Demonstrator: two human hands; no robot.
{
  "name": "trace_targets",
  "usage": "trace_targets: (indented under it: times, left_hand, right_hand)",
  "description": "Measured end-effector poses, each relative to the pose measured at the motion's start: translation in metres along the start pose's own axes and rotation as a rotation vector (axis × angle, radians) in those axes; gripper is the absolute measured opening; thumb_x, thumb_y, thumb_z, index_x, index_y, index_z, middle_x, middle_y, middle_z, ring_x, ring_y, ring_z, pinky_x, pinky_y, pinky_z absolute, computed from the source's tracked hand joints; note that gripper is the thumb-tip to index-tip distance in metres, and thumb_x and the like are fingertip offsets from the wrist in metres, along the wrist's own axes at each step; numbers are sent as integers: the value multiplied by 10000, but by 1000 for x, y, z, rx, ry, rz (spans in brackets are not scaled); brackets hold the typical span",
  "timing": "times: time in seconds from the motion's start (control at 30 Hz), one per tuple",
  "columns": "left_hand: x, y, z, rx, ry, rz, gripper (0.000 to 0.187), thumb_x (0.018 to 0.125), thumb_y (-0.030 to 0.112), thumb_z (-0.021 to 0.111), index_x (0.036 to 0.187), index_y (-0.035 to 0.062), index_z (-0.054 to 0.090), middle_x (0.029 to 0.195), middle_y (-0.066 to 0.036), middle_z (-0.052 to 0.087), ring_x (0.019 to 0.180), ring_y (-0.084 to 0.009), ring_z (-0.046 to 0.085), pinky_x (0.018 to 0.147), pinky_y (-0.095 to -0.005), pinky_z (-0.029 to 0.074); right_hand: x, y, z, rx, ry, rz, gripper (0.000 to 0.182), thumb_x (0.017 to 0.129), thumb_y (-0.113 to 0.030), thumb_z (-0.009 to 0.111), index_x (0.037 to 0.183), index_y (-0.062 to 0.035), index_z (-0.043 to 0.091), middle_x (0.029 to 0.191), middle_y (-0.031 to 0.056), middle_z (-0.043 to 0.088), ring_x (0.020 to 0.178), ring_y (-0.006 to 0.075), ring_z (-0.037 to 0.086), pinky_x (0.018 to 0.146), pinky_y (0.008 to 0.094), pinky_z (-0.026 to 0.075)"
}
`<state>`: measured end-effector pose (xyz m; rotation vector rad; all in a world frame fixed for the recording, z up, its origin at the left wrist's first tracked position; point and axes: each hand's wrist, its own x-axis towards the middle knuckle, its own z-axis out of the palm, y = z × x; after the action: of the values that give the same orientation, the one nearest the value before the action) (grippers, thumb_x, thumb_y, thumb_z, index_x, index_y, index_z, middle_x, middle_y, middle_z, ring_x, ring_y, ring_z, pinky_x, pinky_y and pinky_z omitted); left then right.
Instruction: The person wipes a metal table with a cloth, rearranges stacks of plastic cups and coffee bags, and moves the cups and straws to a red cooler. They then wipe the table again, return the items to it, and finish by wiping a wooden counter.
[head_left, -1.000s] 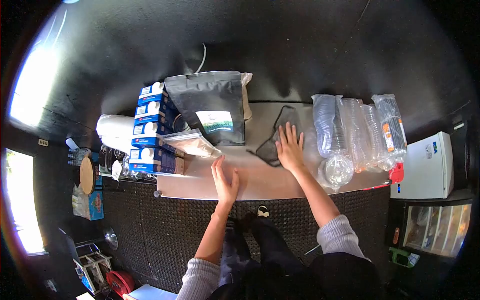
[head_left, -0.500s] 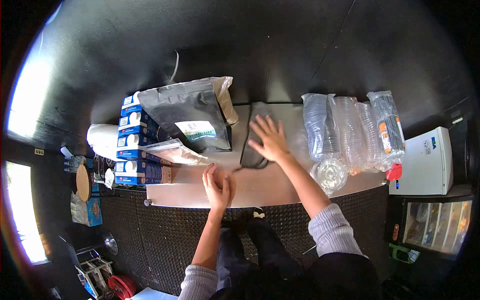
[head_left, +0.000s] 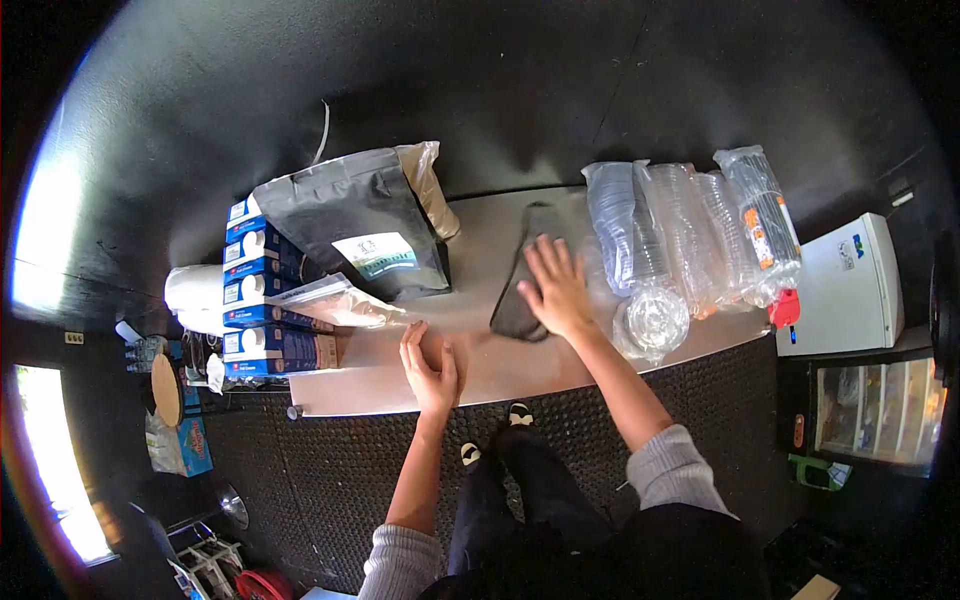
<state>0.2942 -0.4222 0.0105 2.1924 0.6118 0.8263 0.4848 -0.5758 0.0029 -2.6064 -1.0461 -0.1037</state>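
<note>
My right hand (head_left: 559, 290) lies flat with fingers spread on a dark cloth (head_left: 520, 300), which is stretched lengthwise over the metal tabletop (head_left: 470, 375). Near the table's front edge, my left hand (head_left: 430, 373) holds nothing; its fingers are loosely bent with the thumb apart. Beyond that hand are a clear plastic bag of powder (head_left: 345, 303) and a large black pouch (head_left: 345, 205) with a white and green label. To the right of the cloth stand sleeves of clear plastic cups (head_left: 625, 230) and wrapped round lids (head_left: 657, 322).
Blue and white cartons (head_left: 255, 345) line the table's left end. A pack of black straws (head_left: 760, 225) and a red object (head_left: 785, 308) sit at the right end. Beyond stands a white mini fridge (head_left: 850, 290). A black wall rises behind the table; textured black matting (head_left: 330, 460) covers the floor.
My right hand and the cloth under it have shifted slightly right and toward me across the tabletop. My left hand stays near the front edge. The camera view has tilted a little.
</note>
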Motion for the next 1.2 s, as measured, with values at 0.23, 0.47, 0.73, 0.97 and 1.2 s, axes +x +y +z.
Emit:
trace_targets:
  times: [0.23,0.47,0.73,0.97,1.2]
  left_hand:
    - [3,-2,-20,-107,-63,19,442,781,41,568,1197,-8,427,1183,-215,457,1128,-378,429,980,-431,329]
    - [-29,-25,-94,-73,-46,-78,439,798,46,572,1208,-16,428,1186,-221,454,1128,-370,435,972,-429,337]
    - [-60,-53,-149,-56,20,-111,434,808,33,576,1216,-2,433,1175,-203,458,1119,-342,447,944,-406,371]
    - [-64,-51,-150,-73,-8,-95,410,834,51,567,1225,38,443,1211,-138,458,1156,-279,436,939,-409,376]
    - [-66,-55,-165,-147,46,-91,388,827,17,551,1202,6,450,1171,-166,462,1103,-301,459,928,-411,381]
  right_hand:
    - [-65,-52,3,-179,73,339,545,904,-366,406,1352,-62,346,1444,163,229,1330,366,196,1037,603,131]
    - [-71,-66,15,-62,52,66,435,914,-295,429,1321,-143,423,1433,61,304,1326,343,234,1026,595,182]
    - [-91,-191,34,94,38,-114,405,901,-259,442,1292,-155,465,1400,53,369,1321,319,263,1039,588,164]
    - [-103,-237,45,280,-63,-473,439,833,-175,504,1270,-147,486,1396,24,376,1315,254,291,1073,526,159]
    - [-139,-98,3,-113,269,173,379,844,-200,517,1208,-93,526,1323,73,461,1246,312,382,1005,597,220]
